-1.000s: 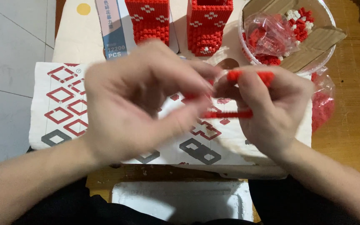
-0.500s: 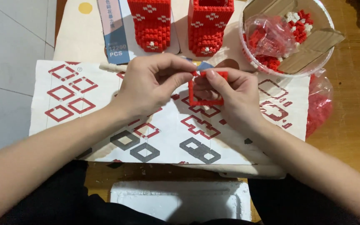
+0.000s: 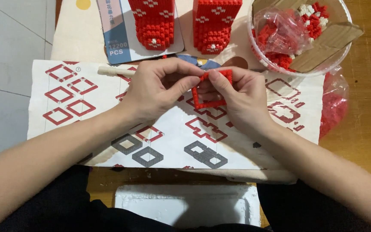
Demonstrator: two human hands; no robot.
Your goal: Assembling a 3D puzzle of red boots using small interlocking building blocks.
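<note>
Frame (image 3: pixel 209 91), a small open square built of tiny red bricks, is held just above the sheet (image 3: pixel 168 129), between both hands near the middle of the view. Left hand (image 3: pixel 155 88) pinches its upper left corner, thumb pressed against the curled fingers, with the thumb tip on the brick edge. Right hand (image 3: pixel 241 96) pinches the upper right side, forefinger on the top edge and thumb behind, so the square stands tilted toward the camera. Both grips are pressed shut on the frame; the remaining fingers of each hand are folded in behind it.

The sheet is a wide paper printed with red and grey diamond-shaped outlines, and it lies flat across a pale table (image 3: pixel 71 38). A thin pale stick (image 3: pixel 110 71) lies on the sheet's upper edge, just beside the left hand. Beyond the sheet stand two tall red brick blocks with white dotted patterns: the left block (image 3: pixel 154 21) rests on a booklet (image 3: pixel 117 32), and the right block (image 3: pixel 215 21) stands near it, apart by a narrow gap. At the upper right, a clear bowl (image 3: pixel 340 56) holds a plastic bag of red and white bricks and a piece of brown cardboard (image 3: pixel 327 41). Another bag (image 3: pixel 333 103) of red bricks lies below the bowl, partly on the sheet's right end. A white foam tray (image 3: pixel 187 204) sits at the near edge, between the person's forearms.
</note>
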